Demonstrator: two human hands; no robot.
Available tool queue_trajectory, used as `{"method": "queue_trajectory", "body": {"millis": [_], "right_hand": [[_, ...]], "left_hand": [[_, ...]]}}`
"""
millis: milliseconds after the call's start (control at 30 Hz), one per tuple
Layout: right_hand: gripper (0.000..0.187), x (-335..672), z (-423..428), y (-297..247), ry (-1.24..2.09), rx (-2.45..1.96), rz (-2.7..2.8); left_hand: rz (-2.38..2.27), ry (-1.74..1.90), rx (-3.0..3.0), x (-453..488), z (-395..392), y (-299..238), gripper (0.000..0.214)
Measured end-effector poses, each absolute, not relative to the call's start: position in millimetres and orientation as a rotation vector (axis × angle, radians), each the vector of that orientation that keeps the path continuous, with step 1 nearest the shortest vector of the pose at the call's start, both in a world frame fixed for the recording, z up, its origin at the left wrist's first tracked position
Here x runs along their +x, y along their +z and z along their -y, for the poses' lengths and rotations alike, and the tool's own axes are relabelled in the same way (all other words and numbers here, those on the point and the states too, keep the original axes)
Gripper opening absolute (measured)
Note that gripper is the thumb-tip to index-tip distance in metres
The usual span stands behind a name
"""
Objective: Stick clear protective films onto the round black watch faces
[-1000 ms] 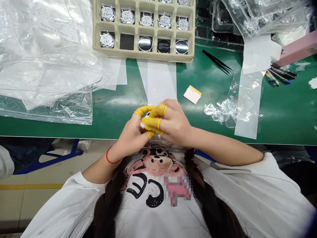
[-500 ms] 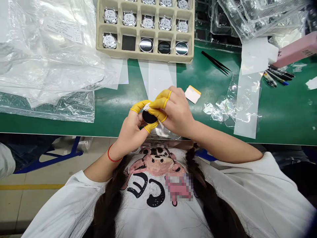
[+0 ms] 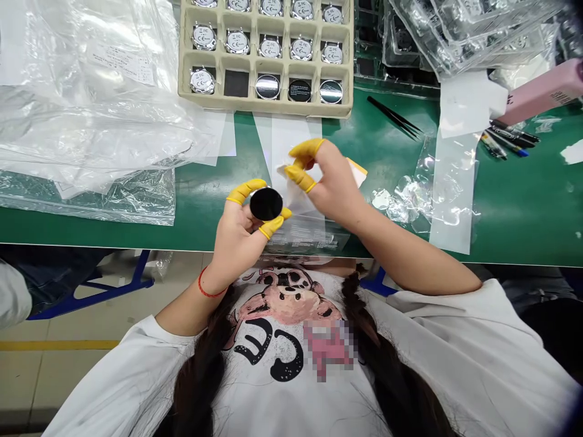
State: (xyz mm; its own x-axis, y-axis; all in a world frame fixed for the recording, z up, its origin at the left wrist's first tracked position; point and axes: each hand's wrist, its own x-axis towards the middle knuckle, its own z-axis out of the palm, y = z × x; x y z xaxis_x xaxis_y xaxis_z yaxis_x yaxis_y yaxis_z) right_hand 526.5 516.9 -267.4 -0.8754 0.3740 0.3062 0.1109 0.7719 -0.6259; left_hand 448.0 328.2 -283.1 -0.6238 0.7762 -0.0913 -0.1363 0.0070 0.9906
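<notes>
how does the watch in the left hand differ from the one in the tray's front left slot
The held watch shows a black face; the tray watch shows a printed white disc. The left hand grips the held watch; the tray watch sits in its slot. Both look round.

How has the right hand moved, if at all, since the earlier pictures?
Yes: forward, closer to the watch tray; the right hand now partly covers the white card.

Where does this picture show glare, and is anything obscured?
Head view: bright glints on the clear bag and film scraps; head view: coarse squares hide part of the shirt print; head view: the black disc looks clearly outlined.
</notes>
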Motion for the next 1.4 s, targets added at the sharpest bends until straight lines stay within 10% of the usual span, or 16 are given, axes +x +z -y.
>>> {"method": "queue_trajectory", "body": {"millis": [633,767,1100,1400], "right_hand": [[0.068,587,-493,-255,2.114,-0.768,1.926],[0.078,593,-503,-251,2.024,-0.748,2.028],[0.011,594,-525,-234,1.639,-0.675,2.324],[0.027,592,-511,-214,1.647,-0.601,2.150]], "left_hand": [[-1.570,2.053,1.173,420,-320,-291,0.059],[-1.516,2.074,1.196,416,-321,-287,0.058],[-1.516,1.977,1.171,417,-314,-279,0.060],[-1.452,1.661,0.828,426,-322,-276,0.058]]}}
